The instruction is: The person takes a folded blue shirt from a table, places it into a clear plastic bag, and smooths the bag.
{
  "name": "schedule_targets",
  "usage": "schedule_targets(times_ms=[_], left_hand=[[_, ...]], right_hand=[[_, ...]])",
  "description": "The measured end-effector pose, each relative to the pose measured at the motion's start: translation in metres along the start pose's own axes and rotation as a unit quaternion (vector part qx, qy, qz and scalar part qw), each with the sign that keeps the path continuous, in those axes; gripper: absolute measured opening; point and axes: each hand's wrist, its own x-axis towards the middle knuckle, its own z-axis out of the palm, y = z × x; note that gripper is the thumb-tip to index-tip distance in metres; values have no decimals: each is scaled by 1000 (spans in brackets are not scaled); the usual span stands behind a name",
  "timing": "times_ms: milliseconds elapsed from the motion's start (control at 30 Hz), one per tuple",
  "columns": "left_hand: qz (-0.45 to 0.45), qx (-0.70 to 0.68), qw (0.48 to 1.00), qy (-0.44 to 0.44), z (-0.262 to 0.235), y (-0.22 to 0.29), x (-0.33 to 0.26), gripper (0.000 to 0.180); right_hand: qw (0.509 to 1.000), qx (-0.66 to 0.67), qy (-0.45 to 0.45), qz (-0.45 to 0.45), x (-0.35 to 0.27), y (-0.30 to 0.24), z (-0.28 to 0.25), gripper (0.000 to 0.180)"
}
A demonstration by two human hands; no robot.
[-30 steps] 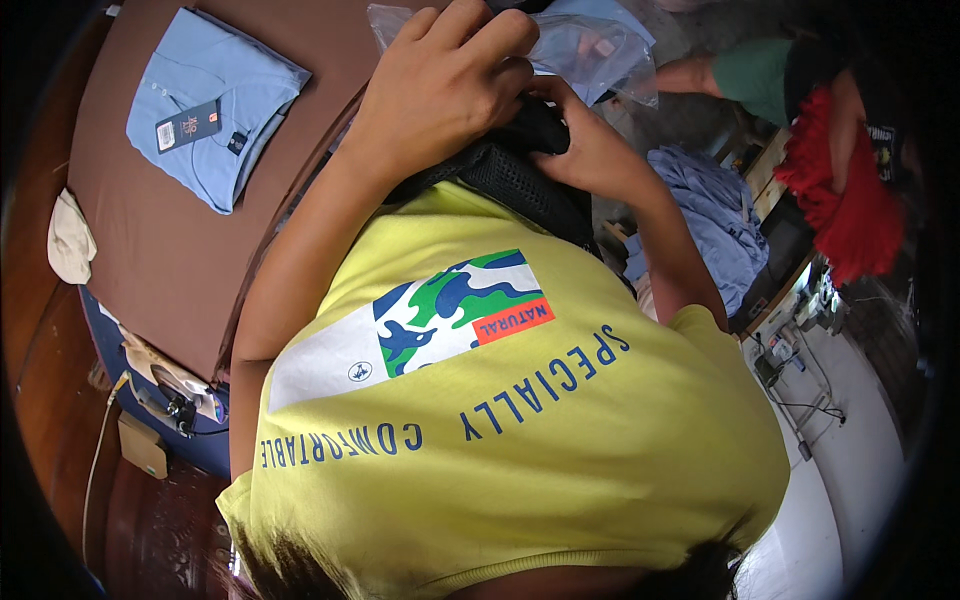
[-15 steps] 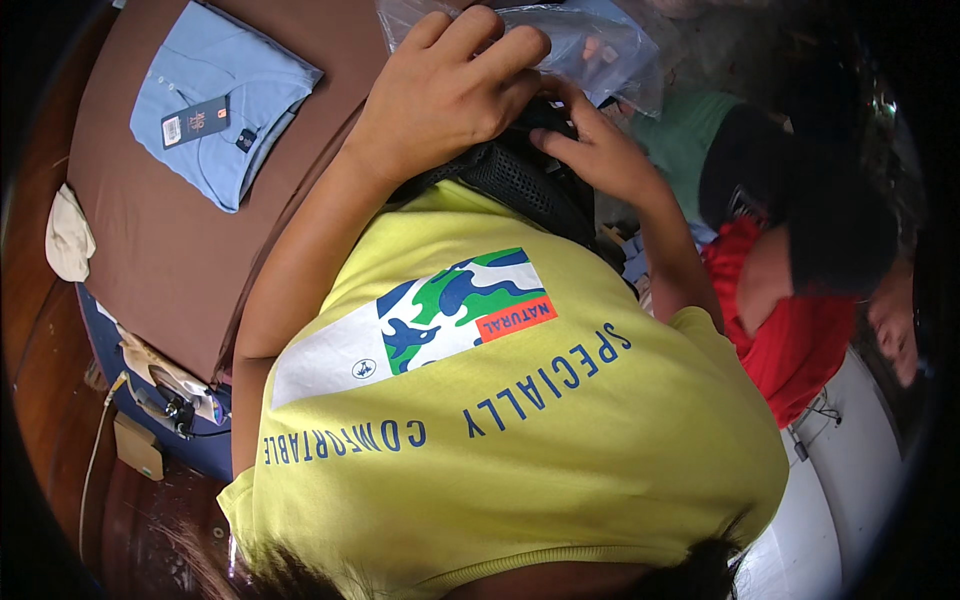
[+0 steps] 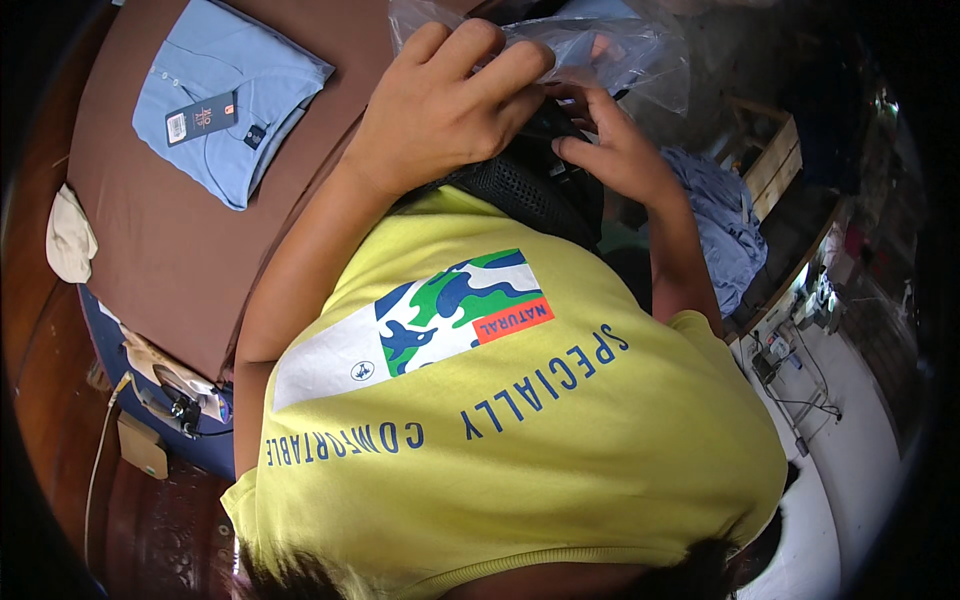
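Note:
My left hand [image 3: 455, 95] is in front of my body with its fingers curled down; what they grip is hidden beneath. To its right my right hand [image 3: 615, 150] has its thumb and fingers bent toward each other; I cannot make out what is between them. Both are above a black mesh item [image 3: 510, 180] at my waist, possibly a bag. Just beyond the fingers lies a clear, crinkled plastic bag [image 3: 640, 55]. On the brown padded surface [image 3: 160, 250] to the left rests a folded light blue shirt [image 3: 215, 75] with a dark hang tag [image 3: 203, 118].
A clothes iron [image 3: 185, 405] sits on a blue surface at the lower left, with a cable beside it. A pale cloth [image 3: 70, 235] hangs on the brown edge. At right are crumpled blue cloth [image 3: 705, 215], a wooden crate [image 3: 775, 160] and cables on a white surface [image 3: 830, 450].
A person in red at the right has moved out of that spot, uncovering blue cloth and a crate. My right hand has shifted slightly right; the left hand is nearly unmoved.

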Motion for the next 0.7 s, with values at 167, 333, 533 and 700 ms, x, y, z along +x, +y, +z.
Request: schedule_targets(times_ms=[167,333,533,700], left_hand=[[-4,-4,1000,-3,2,1,-5,33],[-5,4,1000,-18,2,0,-10,33],[-43,-12,996,-82,-13,-1,-16,36],[-124,-69,958,-247,-25,-6,-10,42]], right_hand=[[998,-60,30,-19,1,-3,5,53],[986,-148,56,-59,4,-17,11,46],[969,-221,79,-73,4,-38,22,40],[973,-223,53,-34,8,-47,26,40]])
